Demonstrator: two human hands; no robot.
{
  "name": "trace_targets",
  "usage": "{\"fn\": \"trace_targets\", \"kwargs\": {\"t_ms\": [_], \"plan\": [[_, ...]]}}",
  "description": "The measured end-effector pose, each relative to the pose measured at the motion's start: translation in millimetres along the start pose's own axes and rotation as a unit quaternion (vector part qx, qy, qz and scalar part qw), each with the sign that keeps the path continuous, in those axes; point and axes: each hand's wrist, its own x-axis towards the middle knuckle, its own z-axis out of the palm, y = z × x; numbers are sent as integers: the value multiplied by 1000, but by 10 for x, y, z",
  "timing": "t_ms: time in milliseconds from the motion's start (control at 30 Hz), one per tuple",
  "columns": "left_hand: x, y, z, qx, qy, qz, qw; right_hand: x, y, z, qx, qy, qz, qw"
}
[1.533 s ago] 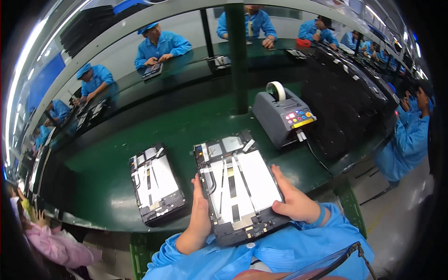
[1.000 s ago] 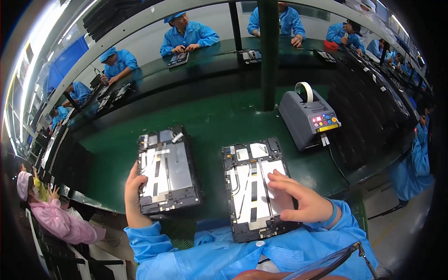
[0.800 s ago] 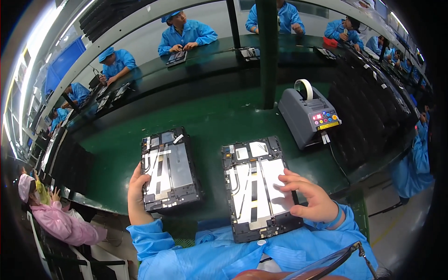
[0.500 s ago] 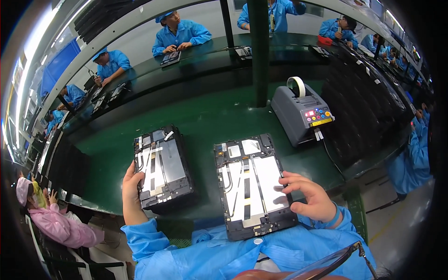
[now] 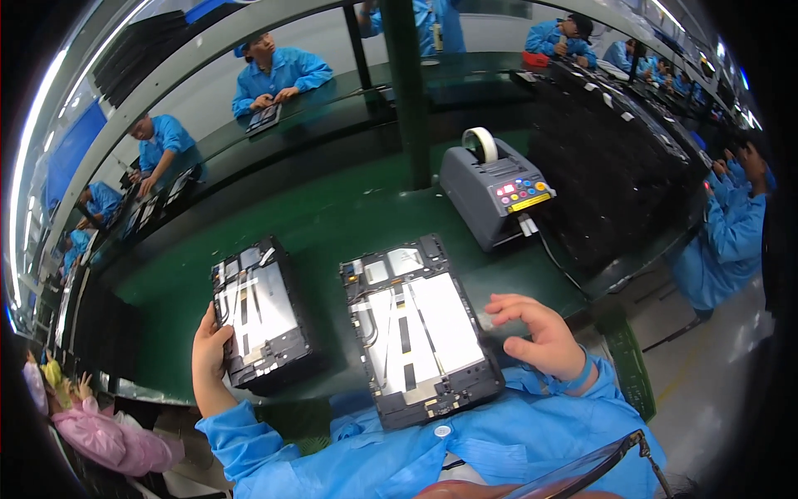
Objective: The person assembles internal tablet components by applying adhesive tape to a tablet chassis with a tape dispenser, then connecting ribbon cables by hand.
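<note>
Head view: left hand [image 5: 210,345], gripping left opened tablet [image 5: 264,312]; right hand [image 5: 540,334], loosely spread beside right opened tablet [image 5: 426,331].

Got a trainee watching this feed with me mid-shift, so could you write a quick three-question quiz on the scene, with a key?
1. Multiple choice. Which edge of the left open unit is the left hand on?
a) the far edge
b) the right edge
c) the left edge

2. True or false. The right hand is to the right of the right open unit, with a blue band at its wrist.

3. Fill in the blank. In this view, the grey tape dispenser stands to the ____ of the green post.

Key: 1. c; 2. true; 3. right.
</note>
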Motion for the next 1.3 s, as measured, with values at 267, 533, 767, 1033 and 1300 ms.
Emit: {"fn": "trace_targets", "kwargs": {"t_ms": [267,533,767,1033,1300], "plan": [[-1057,403,528,548,-105,313,769,276,677,-438,98,394,87,910],[-1202,45,860,640,-24,294,710,669,719,-767,61,306,254,916],[-870,-15,769,649,-10,315,692,700,785,-805,167,280,248,912],[-948,182,958,501,-62,450,737,429,124,-236,126,115,146,975],[-1484,271,1796,126,-380,356,845,479,-382,420,-80,-158,-65,982]]}}
